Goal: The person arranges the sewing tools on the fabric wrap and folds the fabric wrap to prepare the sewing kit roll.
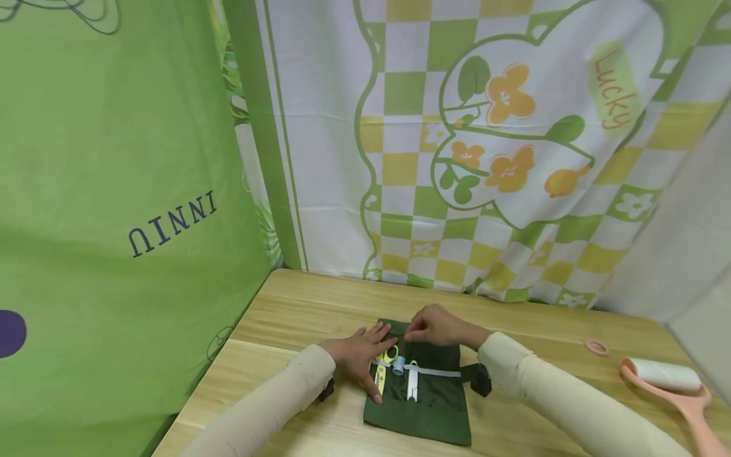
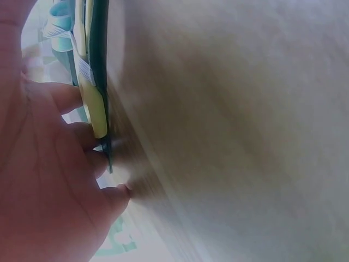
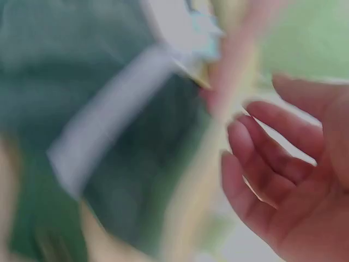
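Observation:
A dark green fabric organizer point(image 1: 422, 419) lies unfolded on the wooden table. Under its pale elastic strap point(image 1: 440, 372) sit yellow scissors point(image 1: 381, 379), a light blue thread spool point(image 1: 398, 365) and a small white tool point(image 1: 412, 384), perhaps thread snips. My left hand point(image 1: 361, 355) rests with spread fingers on the organizer's left edge, partly covering the scissors. Over the organizer's upper part hovers my right hand point(image 1: 438, 326). Its fingers are loosely bent, and the right wrist view, though blurred, shows nothing between the thumb and fingertips point(image 3: 232, 131).
At the table's right lie a pink ring point(image 1: 597, 346) and a lint roller point(image 1: 665, 374) with a pink handle. A checkered curtain point(image 1: 400, 171) hangs behind the table, and a green cloth point(image 1: 114, 158) hangs along the left side.

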`<state>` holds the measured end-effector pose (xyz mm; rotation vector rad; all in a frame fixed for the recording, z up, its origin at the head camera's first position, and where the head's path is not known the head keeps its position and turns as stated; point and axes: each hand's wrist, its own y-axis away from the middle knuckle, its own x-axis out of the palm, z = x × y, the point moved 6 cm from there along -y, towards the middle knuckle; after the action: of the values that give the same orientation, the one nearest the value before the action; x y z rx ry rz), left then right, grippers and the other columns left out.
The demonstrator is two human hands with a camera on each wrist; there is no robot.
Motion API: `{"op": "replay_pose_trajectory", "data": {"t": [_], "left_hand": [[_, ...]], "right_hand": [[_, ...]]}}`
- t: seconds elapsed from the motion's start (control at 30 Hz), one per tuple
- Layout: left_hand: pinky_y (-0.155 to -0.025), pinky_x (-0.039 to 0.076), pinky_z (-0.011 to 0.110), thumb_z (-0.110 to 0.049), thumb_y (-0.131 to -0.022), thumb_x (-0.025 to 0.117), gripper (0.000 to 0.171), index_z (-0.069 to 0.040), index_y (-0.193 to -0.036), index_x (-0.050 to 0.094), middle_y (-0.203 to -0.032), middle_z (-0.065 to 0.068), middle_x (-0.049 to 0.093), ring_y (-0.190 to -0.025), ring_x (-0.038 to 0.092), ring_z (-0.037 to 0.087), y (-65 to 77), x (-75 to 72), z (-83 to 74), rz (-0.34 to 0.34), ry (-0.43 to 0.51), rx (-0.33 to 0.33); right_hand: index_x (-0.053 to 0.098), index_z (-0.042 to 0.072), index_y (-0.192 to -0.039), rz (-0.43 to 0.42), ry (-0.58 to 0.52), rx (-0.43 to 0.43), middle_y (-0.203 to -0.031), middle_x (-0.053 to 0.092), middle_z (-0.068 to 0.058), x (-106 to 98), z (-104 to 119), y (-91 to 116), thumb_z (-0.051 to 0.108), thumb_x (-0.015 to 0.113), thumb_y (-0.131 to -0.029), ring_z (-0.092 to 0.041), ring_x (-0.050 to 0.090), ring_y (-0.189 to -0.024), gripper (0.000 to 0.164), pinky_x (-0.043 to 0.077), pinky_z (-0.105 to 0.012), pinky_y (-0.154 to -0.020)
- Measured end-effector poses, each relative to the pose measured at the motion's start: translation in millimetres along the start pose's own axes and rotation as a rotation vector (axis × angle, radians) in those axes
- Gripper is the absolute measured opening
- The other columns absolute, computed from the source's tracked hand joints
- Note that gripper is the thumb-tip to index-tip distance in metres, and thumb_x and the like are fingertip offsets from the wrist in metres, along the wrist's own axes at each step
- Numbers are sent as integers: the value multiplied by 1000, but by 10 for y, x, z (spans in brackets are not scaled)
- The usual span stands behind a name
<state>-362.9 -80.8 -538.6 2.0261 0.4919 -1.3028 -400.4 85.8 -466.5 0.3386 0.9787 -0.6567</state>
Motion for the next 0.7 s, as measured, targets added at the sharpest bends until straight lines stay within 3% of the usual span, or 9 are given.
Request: {"op": "replay_pose_trajectory", "data": {"t": [0.1, 0.17, 0.27, 0.33, 0.47, 0.7], "left_hand": [[-126, 8, 58, -67, -71, 80, 126, -21, -163, 9, -170, 12, -8, -159, -7, 31, 0, 4, 1, 5, 10, -6], [-126, 8, 58, -67, -71, 80, 126, -21, -164, 8, -170, 12, -8, -159, -7, 31, 8, 17, 16, 7, 3, -15], [-127, 8, 57, -68, -70, 80, 128, -21, -164, 7, -170, 12, -9, -159, -8, 30, 21, 40, 37, 7, -3, -25], [-126, 7, 57, -68, -70, 81, 128, -21, -164, 7, -170, 12, -9, -159, -8, 30, 27, 45, 41, 4, 4, -24], [-126, 7, 58, -67, -70, 81, 128, -20, -164, 8, -170, 12, -9, -159, -8, 30, 26, 39, 30, 4, 22, -21], [-126, 6, 60, -64, -71, 82, 126, -18, -163, 9, -170, 14, -8, -158, -7, 32, -5, 5, -47, 5, 41, 5]], "right_hand": [[80, 7, -89, -213, 116, 15, -77, 74, -2, -649, -16, 312, 15, 69, -94, 3, 53, -60, 14, 46, -20, -58], [79, 5, -88, -307, 166, 51, -75, 74, -4, -1049, -67, 575, 10, 69, -93, 2, 54, -60, 12, 47, -21, -57], [78, 3, -91, -350, 222, 131, -77, 74, -3, -1491, -191, 997, 8, 68, -93, 4, 57, -63, 11, 49, -22, -58], [77, 2, -93, -340, 223, 195, -76, 74, -2, -1648, -307, 1262, 8, 68, -94, 3, 58, -62, 11, 49, -22, -57], [77, 5, -94, -283, 237, 314, -75, 72, 3, -1637, -518, 1666, 14, 67, -95, 1, 58, -60, 13, 46, -22, -54], [76, 8, -93, -156, 201, 330, -78, 73, 5, -972, -739, 1955, 16, 72, -92, 2, 58, -64, 10, 47, -22, -56]]}}
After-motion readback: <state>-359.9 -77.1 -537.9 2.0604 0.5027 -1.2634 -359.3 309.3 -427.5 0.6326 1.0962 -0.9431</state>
